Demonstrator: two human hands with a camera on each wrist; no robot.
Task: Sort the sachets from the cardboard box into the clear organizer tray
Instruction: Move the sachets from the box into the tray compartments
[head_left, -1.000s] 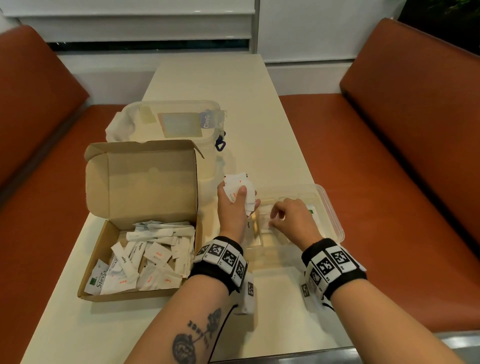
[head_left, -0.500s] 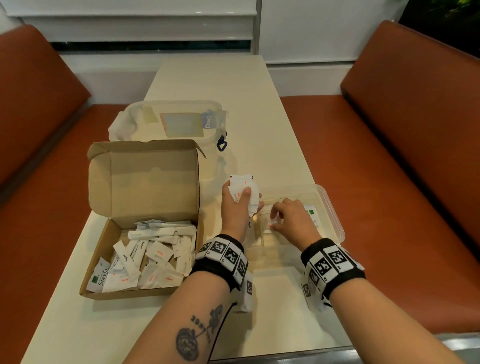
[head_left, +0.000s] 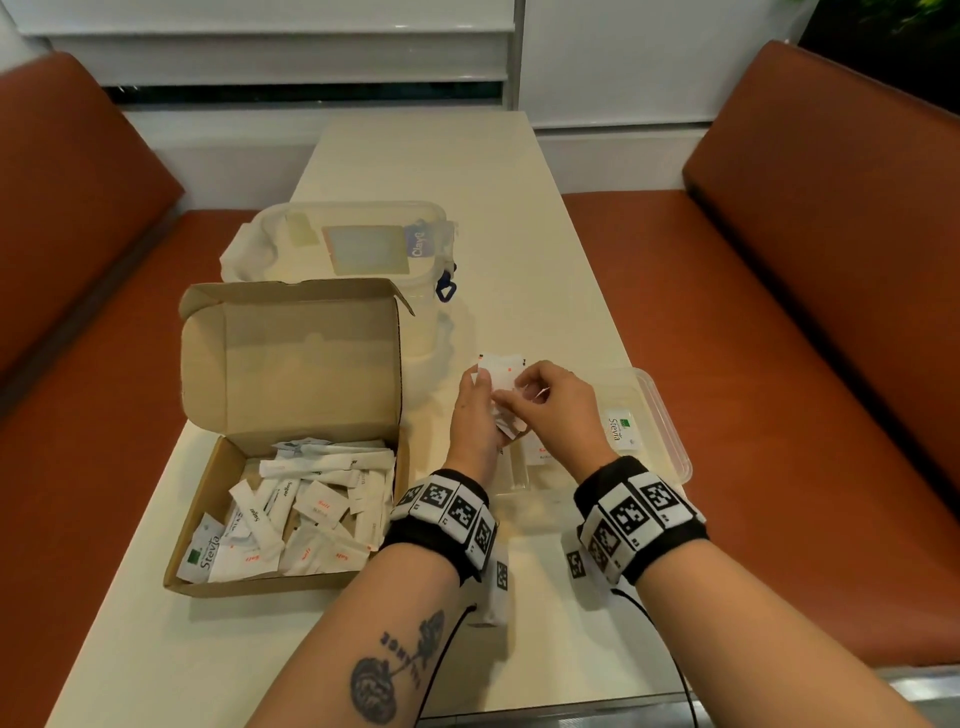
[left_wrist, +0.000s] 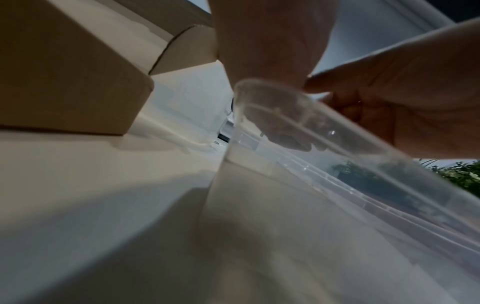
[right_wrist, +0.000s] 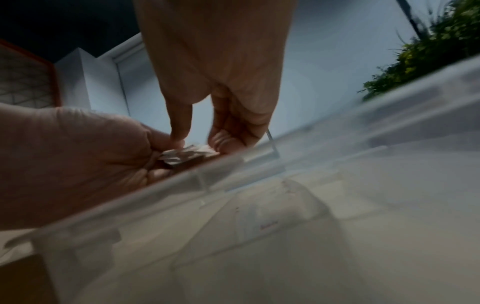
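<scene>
My left hand (head_left: 480, 400) grips a small stack of white sachets (head_left: 500, 371) upright over the left end of the clear organizer tray (head_left: 670, 436). My right hand (head_left: 540, 395) has come up against that stack, its thumb and fingers pinching at the sachets (right_wrist: 188, 153). In the tray lie a Stevia sachet (head_left: 621, 426) and a salt sachet (head_left: 543, 452). The open cardboard box (head_left: 208, 462) at the left holds several loose white sachets (head_left: 311, 504). The tray's rim (left_wrist: 337, 144) crosses the left wrist view, with the box wall (left_wrist: 64, 72) behind it.
A clear lidded plastic container (head_left: 363, 244) stands behind the cardboard box. The cream table (head_left: 467, 171) runs away between two orange-brown bench seats (head_left: 779, 260). A plant (right_wrist: 428, 51) shows at the right wrist view's edge.
My right hand has lifted out of the tray and moved left to the stack in my left hand. The left hand has barely moved.
</scene>
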